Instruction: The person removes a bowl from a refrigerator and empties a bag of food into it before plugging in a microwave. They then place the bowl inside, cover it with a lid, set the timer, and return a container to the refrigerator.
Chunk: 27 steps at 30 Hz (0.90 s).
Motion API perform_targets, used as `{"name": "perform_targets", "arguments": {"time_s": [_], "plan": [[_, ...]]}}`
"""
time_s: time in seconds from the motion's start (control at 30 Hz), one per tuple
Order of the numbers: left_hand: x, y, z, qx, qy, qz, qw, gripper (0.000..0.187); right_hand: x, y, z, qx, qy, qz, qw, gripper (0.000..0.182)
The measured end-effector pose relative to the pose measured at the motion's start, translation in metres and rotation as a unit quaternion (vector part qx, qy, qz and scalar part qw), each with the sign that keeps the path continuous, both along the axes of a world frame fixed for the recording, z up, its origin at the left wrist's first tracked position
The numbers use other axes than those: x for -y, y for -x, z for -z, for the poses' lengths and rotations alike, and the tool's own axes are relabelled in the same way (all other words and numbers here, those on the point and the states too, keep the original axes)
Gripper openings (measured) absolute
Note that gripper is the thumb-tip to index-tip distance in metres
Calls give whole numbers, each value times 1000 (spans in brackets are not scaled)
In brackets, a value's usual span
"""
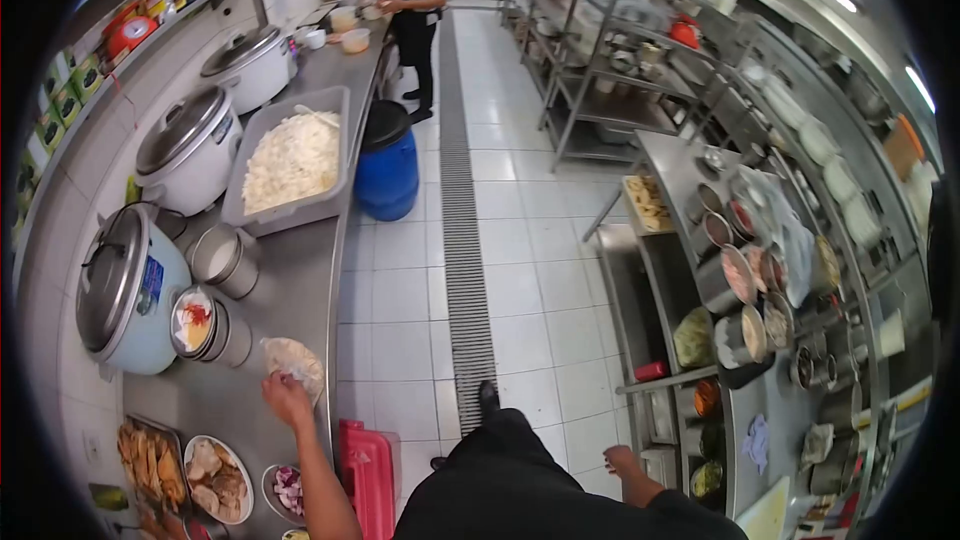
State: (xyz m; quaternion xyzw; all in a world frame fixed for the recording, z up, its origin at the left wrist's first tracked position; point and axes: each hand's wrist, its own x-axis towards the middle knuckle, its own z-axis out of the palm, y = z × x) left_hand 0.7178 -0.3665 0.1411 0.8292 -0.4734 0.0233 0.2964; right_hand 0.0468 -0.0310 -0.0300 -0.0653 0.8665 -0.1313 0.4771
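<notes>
My left hand reaches over the steel counter, its fingers closed on the gathered top of a clear plastic bag. Pale, crumbly-looking food fills the bag, which rests at the counter's edge. Just beyond it stand stacked metal pots, the top one holding something white with red on it. Nearer to me are a white bowl of cooked meat pieces and a bowl of chopped purple onion. My right hand hangs at my side over the floor, fingers loosely apart, holding nothing.
Rice cookers line the wall behind a grey tub of rice. A blue barrel and a red crate stand beside the counter. A person works farther along. Steel shelving and a pot-laden table flank the right.
</notes>
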Motion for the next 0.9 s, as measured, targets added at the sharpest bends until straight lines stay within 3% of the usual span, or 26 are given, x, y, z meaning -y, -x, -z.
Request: {"name": "perform_targets", "arguments": {"time_s": [0.03,0.17,0.23,0.27,0.33,0.37,0.43,0.47,0.53,0.57,0.6,0.67,0.7,0.73,0.77,0.8,0.87,0.9], "plan": [[2,4,-2,46,30,7,998,30,6,-14,-23,13,-24,47,999,15],[15,28,3,54,77,-29,995,43,49,-12,-16,119,42,21,992,26],[16,34,-1,45,-52,-58,996,55,92,3,-8,132,60,26,989,26],[19,47,-7,47,-48,-65,996,55,118,16,-6,141,76,34,987,27],[28,91,-35,191,3,-105,976,57,168,44,10,134,73,31,988,27],[40,114,-37,194,7,-102,976,57,196,61,22,133,98,18,986,25],[64,159,-35,230,50,3,972,57,263,91,43,102,120,-51,986,21],[77,183,-30,231,52,3,972,57,306,104,52,71,115,-109,985,20],[100,223,-4,84,-26,104,991,54,399,125,71,-26,199,-293,935,24],[109,230,21,-16,-165,82,983,52,449,127,74,-43,231,-288,928,27],[116,229,59,-117,-298,59,945,50,501,114,14,-13,212,-249,945,33],[128,204,163,-211,-570,180,773,50,590,112,-17,-24,268,-269,925,30],[94,187,192,-191,-298,478,804,41,628,111,-34,-27,270,-266,925,30],[88,200,191,-323,-462,332,757,39,663,111,-52,-29,298,-277,913,28],[92,216,190,-398,-545,168,719,37,693,117,-60,-32,324,-286,901,27],[99,230,190,-436,-564,72,698,35,720,128,-52,-40,326,-281,902,27],[134,254,191,-473,-567,-15,675,33,766,150,-9,-75,443,-253,857,27],[158,263,195,-484,-563,-39,669,32,780,166,5,-83,434,-264,857,29]]}}
